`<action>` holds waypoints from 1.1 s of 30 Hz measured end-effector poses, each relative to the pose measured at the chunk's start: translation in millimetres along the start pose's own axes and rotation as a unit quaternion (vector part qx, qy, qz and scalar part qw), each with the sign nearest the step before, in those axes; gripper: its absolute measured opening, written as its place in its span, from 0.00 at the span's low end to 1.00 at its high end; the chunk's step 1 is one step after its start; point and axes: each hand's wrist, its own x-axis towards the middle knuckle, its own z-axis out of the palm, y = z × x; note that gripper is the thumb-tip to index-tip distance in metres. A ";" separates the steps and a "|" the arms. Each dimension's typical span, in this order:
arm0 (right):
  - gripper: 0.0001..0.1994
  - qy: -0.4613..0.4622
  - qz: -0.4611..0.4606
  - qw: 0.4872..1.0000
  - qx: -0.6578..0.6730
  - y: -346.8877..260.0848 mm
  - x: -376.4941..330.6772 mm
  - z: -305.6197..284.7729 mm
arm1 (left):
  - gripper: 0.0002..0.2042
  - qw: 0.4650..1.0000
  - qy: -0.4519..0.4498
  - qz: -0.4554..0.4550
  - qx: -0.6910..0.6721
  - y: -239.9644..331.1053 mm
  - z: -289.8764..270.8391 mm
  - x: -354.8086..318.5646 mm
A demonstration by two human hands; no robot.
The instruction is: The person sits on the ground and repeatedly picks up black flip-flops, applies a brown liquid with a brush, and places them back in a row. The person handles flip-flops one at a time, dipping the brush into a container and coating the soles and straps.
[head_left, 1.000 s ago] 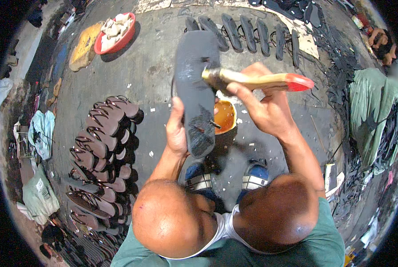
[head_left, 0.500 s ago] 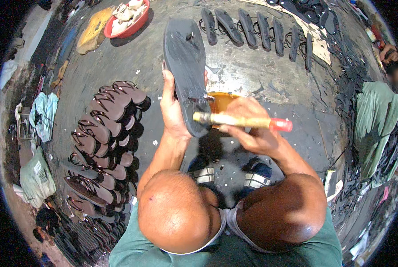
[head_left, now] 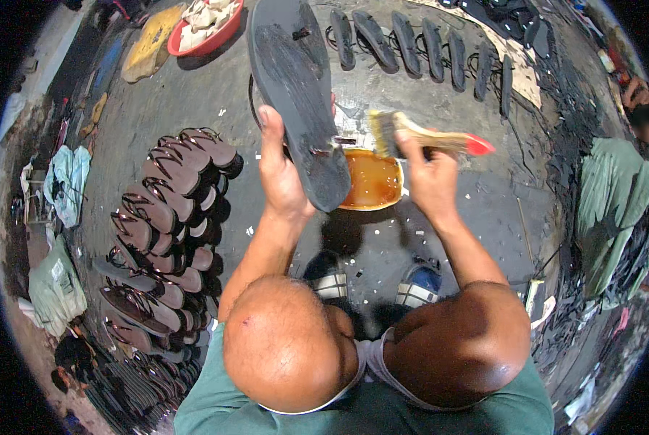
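My left hand [head_left: 282, 168] grips a dark grey sandal [head_left: 295, 90] by its edges, its underside facing up. Wet-looking streaks cover part of that sole, and a strap loop shows at its left side. In my right hand [head_left: 435, 177] is a paintbrush [head_left: 433, 138] with a pale wooden handle and red tip. Its bristles point left, apart from the sandal and above a shallow tub [head_left: 374, 181] of amber liquid. The sandal's heel end overlaps the tub's left rim. Some fingers of my left hand are hidden behind the sole.
Stacked brown sandals [head_left: 172, 217] stand on the floor at my left. A row of dark sandals [head_left: 433, 51] lies at the far side. A red basin [head_left: 207, 32] of pale pieces sits beside a yellowish block [head_left: 154, 43]. Green cloth [head_left: 611, 210] hangs at the right.
The brush has moved off the heel area, up and to the right, and turned so its bristles show. The sandal has shifted slightly up and tilted; more of the tub is visible.
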 end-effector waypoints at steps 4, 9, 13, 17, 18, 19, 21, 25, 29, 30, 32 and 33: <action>0.15 0.105 0.023 0.992 0.060 -0.7 18.1 -30.6 | 0.33 0.971 -0.064 -0.205 -0.100 -7.1 -109.1 73.9; 0.18 0.127 0.097 0.987 0.030 15.0 32.1 -56.0 | 0.33 0.973 0.129 -0.166 -0.093 -29.1 -214.3 112.5; 0.18 0.176 0.134 0.975 0.023 62.0 22.2 -73.0 | 0.31 0.927 0.161 -0.271 -0.205 -39.6 -218.6 61.0; 0.18 0.175 0.188 0.966 0.020 85.9 18.3 -87.0 | 0.27 0.933 0.124 -0.224 -0.253 -43.7 -211.2 42.5; 0.18 0.181 0.191 0.964 0.031 89.5 18.1 -87.0 | 0.27 0.938 0.139 -0.206 -0.242 -44.6 -207.0 46.2; 0.18 0.187 0.190 0.963 0.039 93.3 19.6 -88.9 | 0.24 0.962 0.132 -0.180 -0.155 -49.4 -203.6 56.8; 0.17 0.202 0.191 0.959 0.046 96.9 23.9 -85.4 | 0.23 0.976 0.125 -0.158 -0.078 -60.7 -201.6 100.2; 0.19 0.172 0.209 0.961 0.051 106.8 25.3 -83.2 | 0.22 0.988 0.096 -0.118 0.035 -90.6 -191.8 220.5; 0.19 0.166 0.224 0.960 0.003 101.4 21.8 -86.8 | 0.24 0.980 0.112 -0.119 0.113 -126.8 -181.6 313.9; 0.19 0.166 0.225 0.960 0.005 101.4 18.8 -88.0 | 0.26 0.979 0.098 -0.126 0.126 -133.4 -176.4 325.2; 0.19 0.159 0.225 0.961 0.013 100.0 14.0 -86.9 | 0.30 0.973 0.095 -0.141 0.159 -141.4 -173.1 335.8; 0.19 0.127 0.243 0.961 -0.031 105.5 5.9 -91.5 | 0.31 0.966 0.103 -0.154 0.179 -144.9 -172.4 337.8</action>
